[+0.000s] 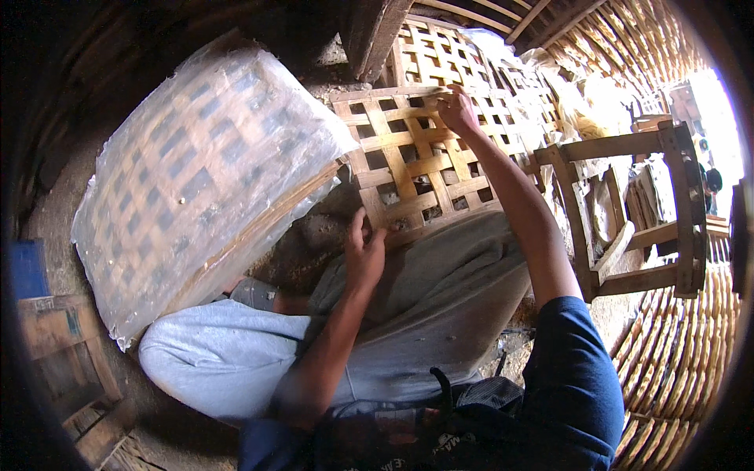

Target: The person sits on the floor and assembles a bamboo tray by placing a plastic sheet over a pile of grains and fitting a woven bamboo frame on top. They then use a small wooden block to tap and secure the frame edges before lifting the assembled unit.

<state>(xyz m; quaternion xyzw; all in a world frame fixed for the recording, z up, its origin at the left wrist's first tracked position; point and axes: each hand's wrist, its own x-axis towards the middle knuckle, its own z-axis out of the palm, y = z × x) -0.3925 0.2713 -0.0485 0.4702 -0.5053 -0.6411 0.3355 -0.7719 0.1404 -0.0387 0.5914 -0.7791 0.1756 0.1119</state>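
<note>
A woven lattice tray (425,166) of flat, light-brown strips lies tilted in front of me, its near edge by my lap. My left hand (366,255) is at its near left corner, with thumb and fingers bent around the rim. At the far edge, my right hand (459,111) has its fingers curled in on the border strip; the fingertips are partly hidden. Left of the tray stands a stack of similar lattice trays (196,186) covered with cloudy plastic sheeting, close beside the left corner of the tray I hold.
More lattice trays (440,53) lie beyond, next to a wooden post (377,39). At right stands a wooden frame (615,147) near a slatted bamboo surface (667,361). Wooden crates (59,334) and a blue object (29,268) are at far left. My legs (440,314) are folded below the tray.
</note>
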